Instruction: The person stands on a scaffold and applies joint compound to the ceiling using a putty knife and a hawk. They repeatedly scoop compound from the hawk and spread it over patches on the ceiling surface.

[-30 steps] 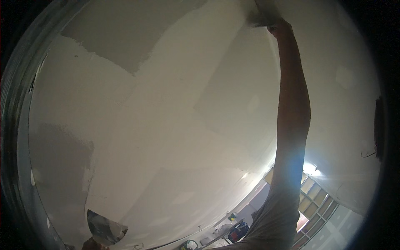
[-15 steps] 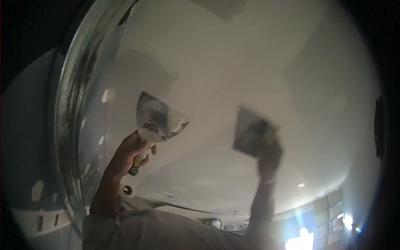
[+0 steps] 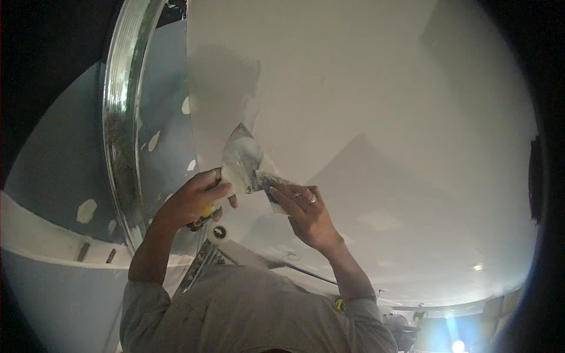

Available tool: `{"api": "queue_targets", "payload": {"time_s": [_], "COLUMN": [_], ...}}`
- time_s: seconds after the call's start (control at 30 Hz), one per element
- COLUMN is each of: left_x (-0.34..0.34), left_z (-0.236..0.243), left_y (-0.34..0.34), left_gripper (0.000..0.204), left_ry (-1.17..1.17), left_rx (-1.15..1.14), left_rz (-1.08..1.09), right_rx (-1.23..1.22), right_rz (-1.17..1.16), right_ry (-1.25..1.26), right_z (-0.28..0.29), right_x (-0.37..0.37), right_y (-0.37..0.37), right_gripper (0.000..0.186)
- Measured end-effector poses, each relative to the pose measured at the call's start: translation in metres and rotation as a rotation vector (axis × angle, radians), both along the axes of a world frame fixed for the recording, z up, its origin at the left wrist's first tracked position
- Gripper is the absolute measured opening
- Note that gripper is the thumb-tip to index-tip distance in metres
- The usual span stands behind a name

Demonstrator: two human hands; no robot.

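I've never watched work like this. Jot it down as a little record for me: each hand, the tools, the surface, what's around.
Left hand: grips a wide blade by its handle
Right hand: holds a second blade, fingers over it
Blades: close together; exact contact unclear
Residue: pale paste on the wide blade
Surface: large pale panel with a darker patch
Around: white roll below the hands in view; shiny metal strip at left

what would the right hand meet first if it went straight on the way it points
Most likely the broad blade held in the left hand, though depth is unclear.
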State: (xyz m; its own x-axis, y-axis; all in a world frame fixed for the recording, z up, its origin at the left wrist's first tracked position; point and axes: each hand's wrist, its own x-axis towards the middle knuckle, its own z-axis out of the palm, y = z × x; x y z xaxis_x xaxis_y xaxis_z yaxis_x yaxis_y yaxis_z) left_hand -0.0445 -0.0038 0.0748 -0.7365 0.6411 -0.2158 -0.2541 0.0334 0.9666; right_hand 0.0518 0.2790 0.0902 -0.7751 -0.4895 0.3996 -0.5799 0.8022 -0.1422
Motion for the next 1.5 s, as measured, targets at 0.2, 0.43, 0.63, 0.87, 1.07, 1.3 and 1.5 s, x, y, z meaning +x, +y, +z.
{"api": "queue_targets", "payload": {"time_s": [0.2, 0.43, 0.63, 0.87, 1.07, 1.3, 1.5], "left_x": [0.013, 0.052, 0.156, 0.206, 0.236, 0.165, 0.163], "left_z": [0.031, 0.104, 0.049, -0.107, -0.098, -0.131, -0.121], "left_y": [0.01, -0.036, -0.115, -0.185, -0.228, -0.225, -0.224], "left_gripper": [0.036, 0.033, 0.04, 0.038, 0.031, 0.032, 0.032], "left_ry": [0.233, 0.286, 0.248, 0.249, 0.11, 0.003, 0.136], "left_rx": [-0.191, -0.322, -0.437, -0.237, -0.22, 0.131, 0.071], "left_rz": [0.096, 0.468, 0.706, 0.595, 0.635, 0.393, 0.269], "right_rx": [-0.579, -2.121, -2.193, -1.528, -1.453, -1.088, -1.156], "right_rz": [0.05, 0.077, 0.368, 0.379, 0.129, -0.01, -0.417], "right_ry": [-0.421, -1.084, -0.633, 0.774, 0.895, 1.264, 1.222], "right_z": [-0.027, -0.025, 0.006, 0.108, 0.391, 0.483, 0.537], "right_x": [0.011, 0.036, 0.066, 0.055, 0.081, 0.017, -0.036], "right_y": [-0.012, -0.029, -0.06, -0.117, -0.034, 0.02, -0.053], "right_gripper": [0.056, 0.032, 0.042, 0.053, 0.037, 0.028, 0.04]}}
